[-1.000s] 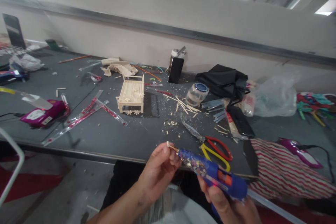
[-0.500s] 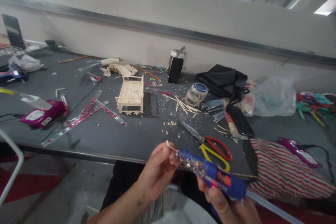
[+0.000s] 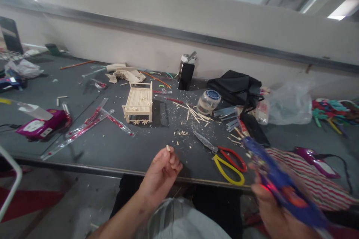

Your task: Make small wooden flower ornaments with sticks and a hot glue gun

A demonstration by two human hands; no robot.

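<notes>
Between the thumb and fingertips of my left hand (image 3: pixel 162 170) is a short pale wooden stick (image 3: pixel 168 148), pinched upright over the table's front edge. My right hand (image 3: pixel 270 205) is wrapped round a blue glue gun (image 3: pixel 280 181), smeared by motion, with a red light glowing on it. The gun's nozzle points up and left, well apart from the left hand. Farther back on the table stands a miniature bed made of pale sticks (image 3: pixel 139 99). Pliers with one red and one yellow handle (image 3: pixel 230 166) lie between my hands.
Loose sticks (image 3: pixel 193 112) and crumbs lie by a glass jar (image 3: pixel 209 101). A phone (image 3: pixel 186 76) leans upright near the wall. Plastic-wrapped red strips (image 3: pixel 92 119) and a purple power strip (image 3: pixel 42 125) are at left. A striped cloth (image 3: pixel 311 183) hangs at the right edge.
The glue gun has swung right, away from the left hand, its nozzle off the small stick. My left hand has shifted slightly left and still pinches the stick.
</notes>
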